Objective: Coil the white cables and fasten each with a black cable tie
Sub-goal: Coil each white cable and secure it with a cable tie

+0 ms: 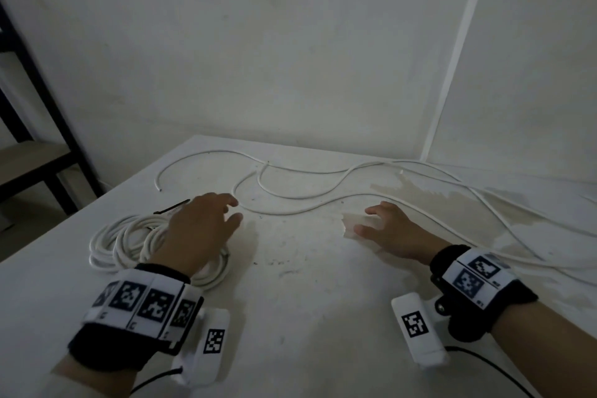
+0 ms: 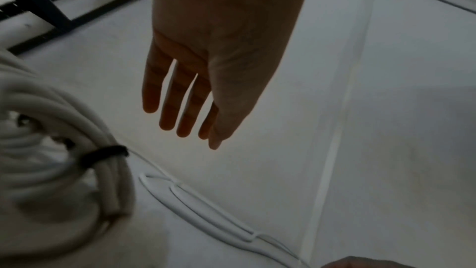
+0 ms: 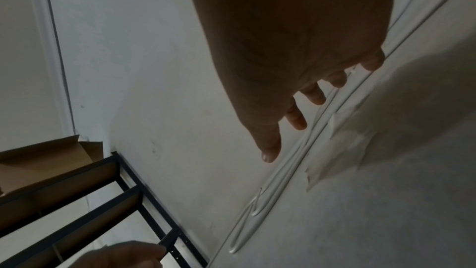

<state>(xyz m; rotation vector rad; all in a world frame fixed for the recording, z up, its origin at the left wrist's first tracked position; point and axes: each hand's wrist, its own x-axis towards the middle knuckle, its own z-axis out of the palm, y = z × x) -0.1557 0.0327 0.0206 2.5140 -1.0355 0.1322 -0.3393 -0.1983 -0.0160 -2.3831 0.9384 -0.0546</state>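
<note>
A coiled white cable (image 1: 126,241) lies at the table's left, bound by a black cable tie (image 2: 103,155). My left hand (image 1: 206,223) hovers above the coil's right side, fingers straight and holding nothing; the left wrist view shows its flat palm (image 2: 206,64). A spare black tie (image 1: 171,207) lies just beyond the coil. Loose white cables (image 1: 290,192) snake across the far half of the table. My right hand (image 1: 384,228) is over the table's middle, fingers spread and relaxed (image 3: 296,117), just short of the nearest loose cable (image 3: 283,178).
The white table (image 1: 307,300) has a torn, stained patch (image 1: 420,200) at the right. White walls stand behind it. A black metal shelf rack (image 1: 38,126) with brown boards stands off the table's left edge.
</note>
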